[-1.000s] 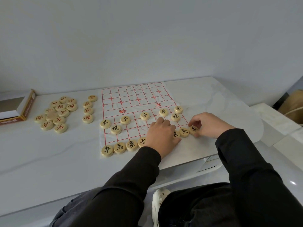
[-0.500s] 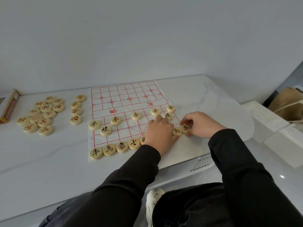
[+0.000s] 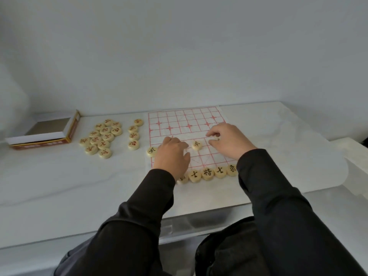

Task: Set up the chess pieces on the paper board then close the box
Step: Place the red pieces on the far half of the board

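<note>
Fingers (image 3: 212, 134) of the right hand (image 3: 229, 144) curl toward the thumb, pinching a half-hidden piece (image 3: 217, 139) on the right half of the paper board (image 3: 179, 120). The left hand (image 3: 172, 156) lies knuckles-up on the board's left half, fingers bent down; whether it holds anything beneath cannot be told. Two black soldiers show beside it, one at the left edge (image 3: 152, 151) and one between the hands (image 3: 197, 145). A near row of black pieces (image 3: 207, 173) has both ends hidden under the dark sleeves (image 3: 139, 206). Well left of the board on the white table (image 3: 59, 186), a cluster of red pieces (image 3: 101, 136) and a column of four (image 3: 134, 134) wait. At the far left stands the open box (image 3: 41, 130).
</note>
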Action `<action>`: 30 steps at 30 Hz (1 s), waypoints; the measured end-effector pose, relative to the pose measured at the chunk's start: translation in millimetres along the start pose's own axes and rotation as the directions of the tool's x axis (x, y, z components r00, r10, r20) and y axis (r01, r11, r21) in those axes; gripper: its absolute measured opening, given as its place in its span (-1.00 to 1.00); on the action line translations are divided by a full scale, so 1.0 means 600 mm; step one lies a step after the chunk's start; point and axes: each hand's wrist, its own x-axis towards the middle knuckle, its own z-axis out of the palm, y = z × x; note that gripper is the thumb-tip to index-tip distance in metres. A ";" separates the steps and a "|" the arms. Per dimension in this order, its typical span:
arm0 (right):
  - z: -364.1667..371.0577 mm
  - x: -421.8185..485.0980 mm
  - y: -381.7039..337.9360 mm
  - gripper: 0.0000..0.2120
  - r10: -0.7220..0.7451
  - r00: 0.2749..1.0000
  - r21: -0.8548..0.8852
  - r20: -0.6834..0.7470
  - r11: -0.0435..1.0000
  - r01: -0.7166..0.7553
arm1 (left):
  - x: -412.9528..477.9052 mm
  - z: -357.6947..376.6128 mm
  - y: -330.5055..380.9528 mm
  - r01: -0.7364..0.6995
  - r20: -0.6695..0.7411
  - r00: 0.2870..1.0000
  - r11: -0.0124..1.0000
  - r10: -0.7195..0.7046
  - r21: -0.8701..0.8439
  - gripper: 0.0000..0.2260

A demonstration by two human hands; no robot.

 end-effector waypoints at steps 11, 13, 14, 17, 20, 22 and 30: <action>0.101 0.085 -0.177 -0.73 -0.166 0.986 -0.020 0.006 0.986 0.166 | 0.011 -0.074 -0.155 0.198 -0.141 0.968 0.976 -0.210 -0.094 -0.72; 0.111 0.102 -0.195 -0.73 -0.184 0.983 -0.026 0.005 0.983 0.184 | 0.022 -0.085 -0.179 0.276 -0.147 0.941 0.944 -0.303 -0.180 -0.72; 0.114 0.110 -0.201 -0.73 -0.185 0.983 -0.030 0.009 0.982 0.185 | 0.025 -0.089 -0.190 0.317 -0.136 0.927 0.922 -0.351 -0.221 -0.71; 0.126 0.139 -0.221 -0.73 -0.175 0.984 -0.021 0.038 0.984 0.176 | 0.028 -0.106 -0.226 0.399 -0.105 0.890 0.870 -0.444 -0.291 -0.72; 0.133 0.170 -0.249 -0.70 -0.192 0.980 -0.020 0.057 0.981 0.193 | 0.025 -0.124 -0.260 0.436 -0.104 0.870 0.849 -0.483 -0.298 -0.71; 0.136 0.188 -0.264 -0.63 -0.194 0.978 -0.027 0.071 0.980 0.196 | 0.023 -0.131 -0.283 0.436 -0.102 0.878 0.869 -0.468 -0.234 -0.68; 0.178 0.259 -0.284 -0.46 -0.020 0.928 -0.202 0.373 0.974 0.102 | 0.022 -0.117 -0.339 0.579 0.164 0.811 0.809 -0.561 -0.099 -0.44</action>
